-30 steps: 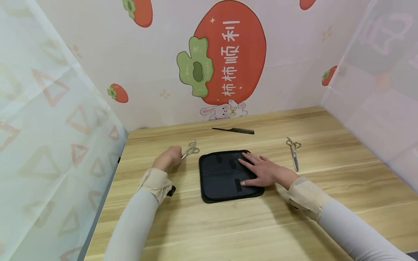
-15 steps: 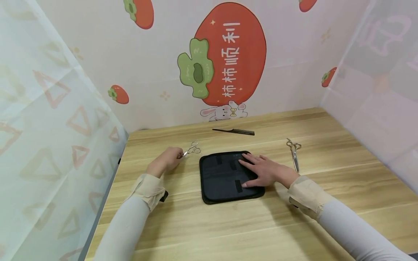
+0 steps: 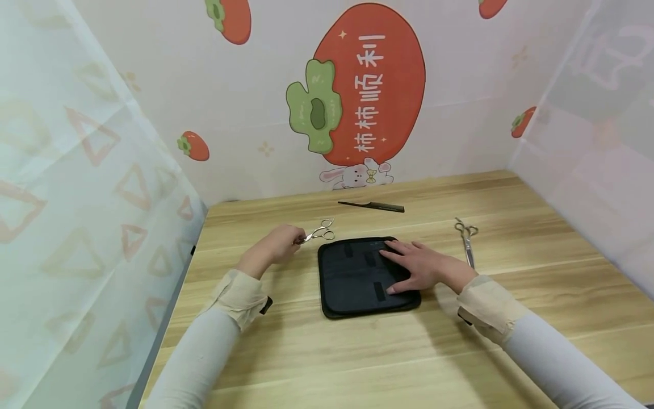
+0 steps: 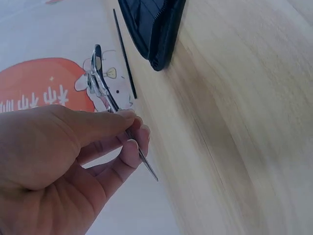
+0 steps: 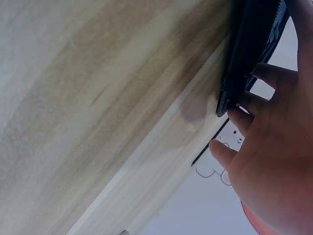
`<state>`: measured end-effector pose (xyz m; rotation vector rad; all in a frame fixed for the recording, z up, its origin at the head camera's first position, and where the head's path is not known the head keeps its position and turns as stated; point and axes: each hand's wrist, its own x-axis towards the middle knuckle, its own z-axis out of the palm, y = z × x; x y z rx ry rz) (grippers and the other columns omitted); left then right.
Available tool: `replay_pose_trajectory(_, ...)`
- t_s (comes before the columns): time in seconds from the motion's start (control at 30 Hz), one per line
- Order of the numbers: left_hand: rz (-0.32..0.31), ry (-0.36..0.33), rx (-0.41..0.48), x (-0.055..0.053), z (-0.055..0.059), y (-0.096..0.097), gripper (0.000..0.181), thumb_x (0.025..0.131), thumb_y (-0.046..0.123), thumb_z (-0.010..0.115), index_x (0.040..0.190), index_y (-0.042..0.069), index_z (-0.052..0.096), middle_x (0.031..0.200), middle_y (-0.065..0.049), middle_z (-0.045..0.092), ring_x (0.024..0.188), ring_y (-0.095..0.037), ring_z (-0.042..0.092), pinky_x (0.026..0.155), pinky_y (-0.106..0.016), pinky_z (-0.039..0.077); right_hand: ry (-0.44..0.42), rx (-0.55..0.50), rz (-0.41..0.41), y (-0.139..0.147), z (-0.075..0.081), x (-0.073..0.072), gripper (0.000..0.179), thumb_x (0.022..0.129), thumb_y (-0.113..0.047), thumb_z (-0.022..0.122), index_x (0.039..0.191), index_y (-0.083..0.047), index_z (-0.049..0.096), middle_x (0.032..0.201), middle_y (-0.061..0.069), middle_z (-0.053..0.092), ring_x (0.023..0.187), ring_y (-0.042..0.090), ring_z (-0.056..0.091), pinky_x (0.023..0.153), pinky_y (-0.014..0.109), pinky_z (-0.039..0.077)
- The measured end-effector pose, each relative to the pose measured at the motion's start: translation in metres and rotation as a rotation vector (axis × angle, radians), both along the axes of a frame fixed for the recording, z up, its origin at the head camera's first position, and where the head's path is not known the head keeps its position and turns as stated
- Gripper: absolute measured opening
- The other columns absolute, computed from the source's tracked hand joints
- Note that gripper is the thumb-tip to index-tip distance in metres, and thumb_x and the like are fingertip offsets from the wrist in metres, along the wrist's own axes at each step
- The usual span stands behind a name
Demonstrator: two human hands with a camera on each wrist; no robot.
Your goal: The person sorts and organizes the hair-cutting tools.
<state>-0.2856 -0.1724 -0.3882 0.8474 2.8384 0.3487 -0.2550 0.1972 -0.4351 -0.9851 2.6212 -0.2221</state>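
Observation:
My left hand [image 3: 280, 243] pinches a pair of silver hairdressing scissors [image 3: 309, 237] by the blades, between thumb and fingers. The finger rings point away to the right, near the far left corner of a black zip case [image 3: 352, 278]. In the left wrist view the scissors [image 4: 101, 83] slant through the fingers, and a thin blade tip sticks out past them. My right hand [image 3: 416, 262] rests with spread fingers on the right part of the case. From the right wrist, the fingers [image 5: 238, 122] show along the edge of the case [image 5: 244, 44].
A black tail comb [image 3: 386, 207] lies behind the case, near the back wall. A second pair of scissors [image 3: 468, 247] lies to the right, partly behind the right forearm. Printed cloth walls [image 3: 245, 102] enclose the wooden table [image 3: 357, 363] at the back and sides.
My left hand has moved right with the scissors, bringing their rings closer to the case. My right hand has stayed on the case. The head view has shifted slightly.

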Motion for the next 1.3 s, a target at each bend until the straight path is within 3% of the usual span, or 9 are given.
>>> replay_pose_trajectory(0.23, -0.014, -0.004, 0.000, 0.002, 0.001, 0.010, 0.007, 0.099, 0.000, 0.062, 0.102, 0.001, 0.069, 0.092, -0.008, 0.068, 0.086, -0.022, 0.062, 0.080, -0.040, 0.053, 0.003, 0.011, -0.018, 0.002, 0.001, -0.002, 0.096, 0.091, -0.068, 0.063, 0.161, -0.011, 0.033, 0.168, 0.020, 0.020, 0.153, 0.040, 0.021, 0.120, 0.065, 0.017)
replay_pose_trajectory(0.37, -0.035, -0.001, 0.025, 0.006, 0.005, 0.019, 0.008, 0.098, -0.003, 0.062, 0.101, 0.000, 0.069, 0.090, -0.008, 0.067, 0.084, -0.021, 0.061, 0.079, -0.039, 0.053, 0.009, 0.011, -0.027, 0.001, 0.004, -0.003, 0.087, 0.095, -0.061, 0.064, 0.158, -0.007, 0.039, 0.166, 0.021, 0.025, 0.151, 0.040, 0.027, 0.119, 0.064, 0.022)
replay_pose_trajectory(0.63, -0.107, 0.069, 0.038, 0.013, 0.009, 0.033, 0.010, 0.097, -0.005, 0.061, 0.092, 0.003, 0.066, 0.080, -0.003, 0.062, 0.075, -0.018, 0.054, 0.072, -0.036, 0.049, -0.022, 0.002, -0.032, 0.001, 0.012, -0.001, 0.078, 0.095, -0.049, 0.070, 0.153, -0.003, 0.046, 0.163, 0.023, 0.030, 0.147, 0.044, 0.034, 0.115, 0.059, 0.033)
replay_pose_trajectory(0.83, -0.140, 0.096, 0.049, 0.018, 0.013, 0.044, 0.011, 0.096, -0.006, 0.060, 0.094, 0.001, 0.068, 0.085, -0.006, 0.066, 0.079, -0.020, 0.060, 0.077, -0.037, 0.053, 0.016, -0.017, -0.022, 0.001, 0.017, 0.000, 0.071, 0.094, -0.041, 0.073, 0.149, -0.002, 0.050, 0.158, 0.024, 0.038, 0.142, 0.046, 0.041, 0.112, 0.059, 0.037)
replay_pose_trajectory(1.0, -0.150, 0.095, 0.017, 0.022, 0.014, 0.057, 0.011, 0.096, -0.007, 0.061, 0.100, -0.001, 0.069, 0.093, -0.010, 0.070, 0.087, -0.023, 0.064, 0.083, -0.040, 0.054, 0.075, -0.040, -0.055, 0.000, 0.023, 0.000, 0.071, 0.095, -0.037, 0.073, 0.151, 0.000, 0.047, 0.154, 0.024, 0.043, 0.139, 0.043, 0.045, 0.110, 0.059, 0.040)
replay_pose_trajectory(1.13, -0.161, 0.096, 0.004, 0.023, 0.014, 0.066, 0.011, 0.096, -0.007, 0.062, 0.101, -0.001, 0.070, 0.092, -0.009, 0.070, 0.084, -0.022, 0.062, 0.081, -0.039, 0.053, 0.129, -0.085, -0.102, -0.004, 0.032, 0.002, 0.080, 0.095, -0.039, 0.073, 0.154, 0.003, 0.039, 0.154, 0.026, 0.043, 0.139, 0.043, 0.046, 0.110, 0.058, 0.041)
replay_pose_trajectory(1.3, -0.194, 0.130, 0.008, 0.024, 0.012, 0.076, 0.009, 0.096, -0.005, 0.063, 0.096, 0.002, 0.069, 0.088, -0.006, 0.068, 0.080, -0.021, 0.061, 0.078, -0.039, 0.053, 0.173, -0.166, -0.135, -0.009, 0.045, 0.004, 0.086, 0.094, -0.041, 0.074, 0.159, -0.001, 0.033, 0.158, 0.022, 0.039, 0.142, 0.039, 0.044, 0.110, 0.057, 0.041)
